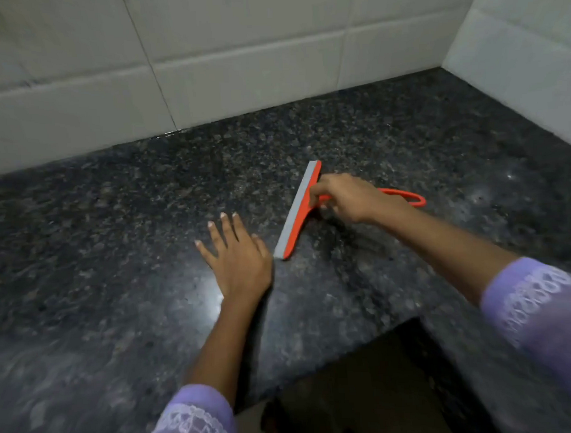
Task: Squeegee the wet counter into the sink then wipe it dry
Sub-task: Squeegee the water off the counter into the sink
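Observation:
An orange squeegee with a grey rubber blade lies on the dark speckled granite counter, its blade running diagonally and its looped handle pointing right. My right hand is closed over the handle just behind the blade. Flat on the counter to the left of the blade's near end rests my left hand, fingers spread and holding nothing. The counter shines with glare patches. No sink and no cloth are in view.
A white tiled wall runs along the counter's back edge and turns forward at the right corner. The counter's front edge forms an inside corner near me, with dark floor below.

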